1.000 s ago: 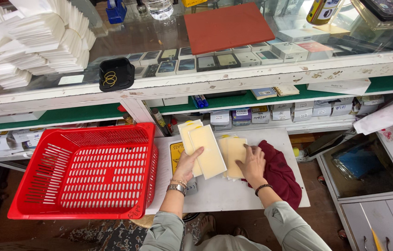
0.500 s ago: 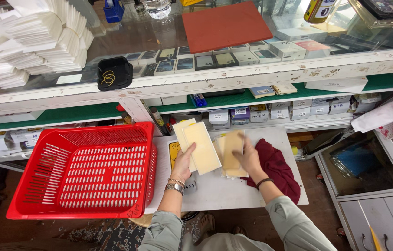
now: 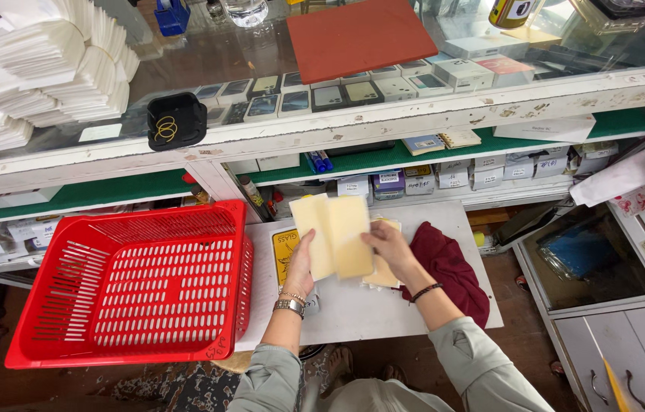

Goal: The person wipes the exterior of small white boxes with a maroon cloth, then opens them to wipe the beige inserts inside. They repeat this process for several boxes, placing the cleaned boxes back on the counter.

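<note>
An empty red basket [image 3: 136, 286] sits at lower left on the white surface [image 3: 353, 313]. At centre, my left hand [image 3: 301, 263] pinches two overlapping cream sheets [image 3: 332, 235] by their lower edge while my right hand [image 3: 389, 246], fingers curled, steadies the right sheet. Held this loosely, I judge the sheets could slide apart onto the cream pile [image 3: 382, 273] beside the maroon cloth [image 3: 450, 276].
</note>
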Demonstrator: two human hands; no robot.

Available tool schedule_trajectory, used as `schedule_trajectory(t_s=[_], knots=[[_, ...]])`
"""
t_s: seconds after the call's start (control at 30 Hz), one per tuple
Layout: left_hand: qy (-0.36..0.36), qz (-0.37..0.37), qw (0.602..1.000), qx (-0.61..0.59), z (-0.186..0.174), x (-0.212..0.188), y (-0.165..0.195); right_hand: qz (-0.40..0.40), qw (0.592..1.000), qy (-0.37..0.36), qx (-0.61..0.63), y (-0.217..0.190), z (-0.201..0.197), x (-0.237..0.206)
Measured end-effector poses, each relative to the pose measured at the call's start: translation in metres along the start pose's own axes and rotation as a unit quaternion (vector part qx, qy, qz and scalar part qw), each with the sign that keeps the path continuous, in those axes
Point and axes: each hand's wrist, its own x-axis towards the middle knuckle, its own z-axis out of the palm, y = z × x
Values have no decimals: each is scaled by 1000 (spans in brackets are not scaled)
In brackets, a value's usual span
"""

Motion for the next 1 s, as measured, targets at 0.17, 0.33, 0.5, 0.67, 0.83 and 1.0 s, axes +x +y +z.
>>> schedule_trajectory(t_s=[0.17,0.33,0.5,0.67,0.83,1.0], knots=[[7,150,984,93,-5,4,-4,-32,984,163,-58,11,-21,-14],[10,147,983,112,3,1,-10,-151,753,235,-596,32,-19,-28],[3,164,962,218,33,2,-15,-55,890,192,-411,28,-26,-19],[26,140,929,343,82,16,-49,73,979,181,-56,18,-39,-9],[263,78,864,421,82,14,-70,129,942,202,-235,16,-46,-4],[177,-6,960,217,79,25,-67,139,904,141,-378,20,-35,9]])
